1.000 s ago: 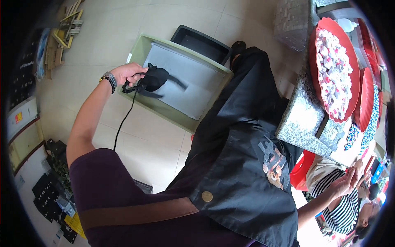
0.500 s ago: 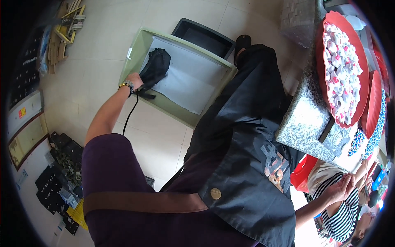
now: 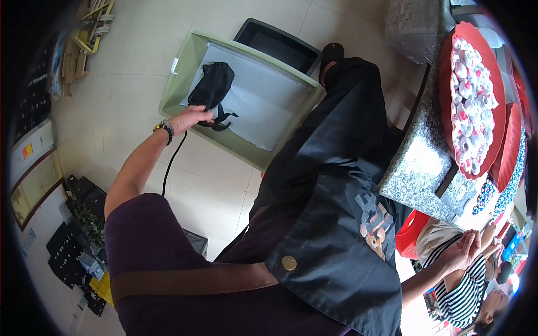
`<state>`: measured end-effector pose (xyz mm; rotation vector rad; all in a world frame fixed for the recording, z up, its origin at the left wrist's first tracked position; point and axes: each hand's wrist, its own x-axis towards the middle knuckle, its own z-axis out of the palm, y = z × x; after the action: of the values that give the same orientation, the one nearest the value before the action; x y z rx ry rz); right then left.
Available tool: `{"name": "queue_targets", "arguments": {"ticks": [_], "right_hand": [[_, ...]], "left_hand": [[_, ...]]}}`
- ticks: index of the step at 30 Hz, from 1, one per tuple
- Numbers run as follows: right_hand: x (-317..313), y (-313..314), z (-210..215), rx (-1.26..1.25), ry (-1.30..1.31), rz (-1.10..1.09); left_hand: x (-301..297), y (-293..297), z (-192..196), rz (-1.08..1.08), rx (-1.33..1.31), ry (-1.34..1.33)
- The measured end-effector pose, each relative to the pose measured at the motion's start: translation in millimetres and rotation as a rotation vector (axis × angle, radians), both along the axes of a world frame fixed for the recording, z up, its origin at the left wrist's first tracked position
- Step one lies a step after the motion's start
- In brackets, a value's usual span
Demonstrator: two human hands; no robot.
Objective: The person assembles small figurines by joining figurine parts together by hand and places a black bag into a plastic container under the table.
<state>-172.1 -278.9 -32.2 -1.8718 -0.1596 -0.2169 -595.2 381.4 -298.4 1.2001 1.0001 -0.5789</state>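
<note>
1. Left hand (image 3: 190,119) — at ten o'clock, fingers loosely curled, tips touching the lower edge of the black pouch; whether they pinch it cannot be told. Beaded band at the wrist.

2. Right hand — not identifiable in the head view. The raised hand (image 3: 462,252) at four o'clock looks to belong to a person in a striped top, fingers held together.

3. Black pouch (image 3: 212,89) — at eleven o'clock, lying slumped on the grey sheet (image 3: 263,106) inside the pale green tray (image 3: 185,73). Judged soft, limp and light; fabric not slippery, not fragile. Short straps trail from its near end. Best hold: a full pinch across the bunched middle, or at a strap. A black cord (image 3: 171,159) runs from near the wrist toward the body.

4. Black apron (image 3: 336,224) — centre, with a small cartoon patch and a round brass button.

5. Small white label (image 3: 175,65) — rectangular, on the tray's far-left rim.

6. Dark grey tray (image 3: 277,45) — at twelve o'clock, just behind the green one.

7. Red round trays (image 3: 448,73) — at two o'clock, on a speckled stone counter (image 3: 420,168), heaped with small white and red wrapped pieces.

8. Flat packets, yellow and dark (image 3: 84,269) — at eight o'clock, on the floor.

9. Wall signs (image 3: 28,151) — at nine o'clock, white and cream rectangles.
</note>
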Motion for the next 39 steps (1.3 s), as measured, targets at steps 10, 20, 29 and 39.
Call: {"name": "queue_targets", "arguments": {"ticks": [10,20,29,39], "right_hand": [[4.9,0.7,-4.7,0.076,-0.017,0.012],[23.1,-14.0,-9.6,0.123,-0.074,-0.047],[16.3,-6.0,-20.2,0.159,-0.138,-0.118],[0.7,19.1,0.1,0.214,-0.071,-0.178]], "left_hand": [[48.6,19.8,101.5,0.575,-0.204,-0.227],[21.4,-12.0,181.5,0.754,-0.145,-0.098],[24.2,-72.3,164.7,0.651,-0.037,-0.031],[31.3,-76.3,97.1,0.745,-0.101,0.162]]}}
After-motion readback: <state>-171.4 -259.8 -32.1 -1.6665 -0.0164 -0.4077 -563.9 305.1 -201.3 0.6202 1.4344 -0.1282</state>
